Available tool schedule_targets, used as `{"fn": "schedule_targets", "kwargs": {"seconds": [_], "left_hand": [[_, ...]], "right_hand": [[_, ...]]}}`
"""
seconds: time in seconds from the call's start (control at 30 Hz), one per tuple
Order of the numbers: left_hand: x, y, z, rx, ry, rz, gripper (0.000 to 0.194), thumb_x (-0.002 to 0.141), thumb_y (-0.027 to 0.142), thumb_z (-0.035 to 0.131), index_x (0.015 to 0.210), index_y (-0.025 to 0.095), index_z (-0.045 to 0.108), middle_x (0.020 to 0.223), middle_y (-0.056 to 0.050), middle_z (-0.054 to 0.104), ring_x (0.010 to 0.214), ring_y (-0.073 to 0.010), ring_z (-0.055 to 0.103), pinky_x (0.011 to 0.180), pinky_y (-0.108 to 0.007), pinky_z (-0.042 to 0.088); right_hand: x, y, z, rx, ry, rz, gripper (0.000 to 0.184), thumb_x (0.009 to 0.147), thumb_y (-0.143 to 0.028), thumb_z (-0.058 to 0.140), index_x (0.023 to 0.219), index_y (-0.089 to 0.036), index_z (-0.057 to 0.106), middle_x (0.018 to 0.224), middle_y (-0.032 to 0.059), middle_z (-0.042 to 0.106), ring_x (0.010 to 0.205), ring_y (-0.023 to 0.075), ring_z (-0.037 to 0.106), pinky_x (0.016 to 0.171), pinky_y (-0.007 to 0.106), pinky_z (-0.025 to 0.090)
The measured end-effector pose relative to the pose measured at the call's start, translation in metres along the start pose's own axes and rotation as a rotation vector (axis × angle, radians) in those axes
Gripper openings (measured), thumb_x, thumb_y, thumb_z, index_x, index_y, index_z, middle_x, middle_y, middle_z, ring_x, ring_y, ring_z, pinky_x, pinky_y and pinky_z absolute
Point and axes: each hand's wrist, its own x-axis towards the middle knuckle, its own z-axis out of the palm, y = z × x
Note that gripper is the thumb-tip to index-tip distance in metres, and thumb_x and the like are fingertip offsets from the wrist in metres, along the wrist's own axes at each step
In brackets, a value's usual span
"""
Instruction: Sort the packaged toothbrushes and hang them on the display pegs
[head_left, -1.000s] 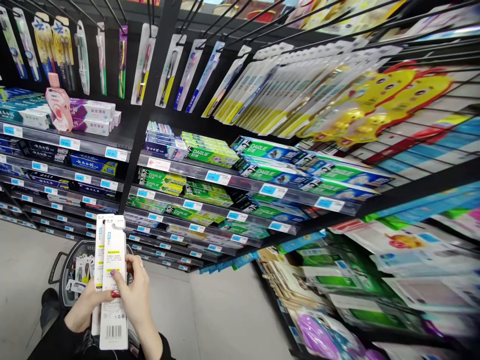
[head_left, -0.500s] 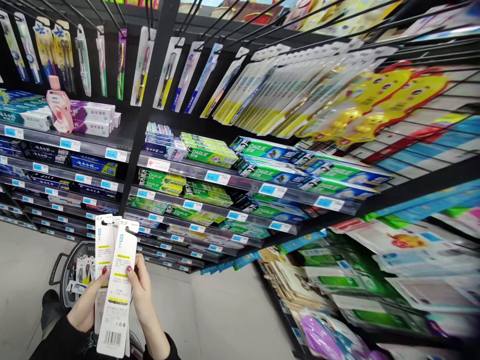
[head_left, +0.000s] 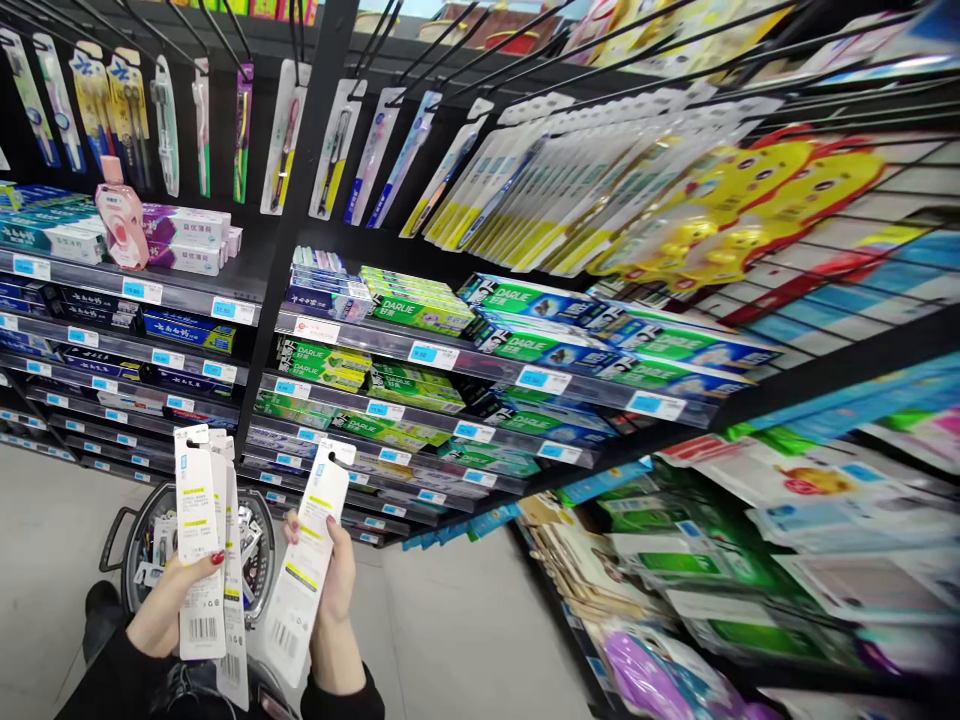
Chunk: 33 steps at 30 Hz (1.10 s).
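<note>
My left hand (head_left: 176,598) is closed on several toothbrush packs (head_left: 199,510), fanned out with their printed white backs facing me and the thumb across the front one. In my right hand (head_left: 336,580) is a single toothbrush pack (head_left: 309,560), tilted to the right, gripped between thumb and fingers. A gap separates the two hands. Below and behind the packs stands a dark basket (head_left: 129,570) holding many small packaged items (head_left: 251,540), partly hidden by my left hand's packs.
Ahead, toothbrush packs (head_left: 517,190) hang in rows on hooks. Shelves of toothpaste boxes (head_left: 420,305) with price tags lie beneath, beside a pink bottle (head_left: 120,220). Another rack with green packages (head_left: 660,550) stands at right. The floor (head_left: 450,620) is pale tile.
My hands have moved apart. The right hand has shifted right with one pack, while the left keeps the others, and more of the basket shows between them.
</note>
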Motion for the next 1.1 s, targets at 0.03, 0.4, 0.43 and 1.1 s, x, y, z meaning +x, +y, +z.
{"fn": "schedule_targets", "kwargs": {"seconds": [0.03,0.4,0.43,1.1], "left_hand": [[-0.001,0.001,-0.001,0.005,0.013,0.008,0.069,0.071,0.018,0.065,0.132,0.016,0.034,0.104,-0.011,0.066,0.096,-0.028,0.061,0.082,-0.039,0.048],[-0.006,0.0,-0.008,0.09,-0.118,0.014,0.077,0.06,0.023,0.074,0.129,0.014,0.04,0.095,-0.014,0.068,0.083,-0.031,0.064,0.075,-0.044,0.048],[-0.007,-0.001,-0.007,0.067,-0.139,0.019,0.076,0.06,0.022,0.074,0.128,0.015,0.042,0.098,-0.013,0.068,0.087,-0.0312,0.063,0.079,-0.044,0.047],[-0.007,-0.004,0.005,0.239,-0.049,0.194,0.058,0.053,0.019,0.077,0.109,0.015,0.061,0.1,-0.013,0.068,0.101,-0.0317,0.057,0.094,-0.044,0.038]], "right_hand": [[0.002,-0.001,-0.002,0.051,-0.003,0.006,0.019,0.079,-0.041,0.043,0.08,-0.022,0.046,0.061,-0.0021,0.047,0.05,0.0122,0.047,0.048,0.025,0.039],[0.0,0.003,-0.006,-0.705,0.027,-0.154,0.01,0.073,-0.027,0.057,0.07,-0.018,0.053,0.072,0.0004,0.054,0.066,0.0151,0.049,0.061,0.025,0.037],[-0.001,0.003,-0.003,-0.741,0.019,-0.195,0.008,0.075,-0.025,0.055,0.07,-0.018,0.054,0.074,0.0008,0.055,0.069,0.0156,0.05,0.064,0.025,0.037],[-0.028,0.011,0.022,-0.876,-0.194,-0.462,0.023,0.086,-0.019,0.039,0.095,-0.021,0.059,0.117,0.0101,0.043,0.104,0.0229,0.045,0.084,0.038,0.039]]}}
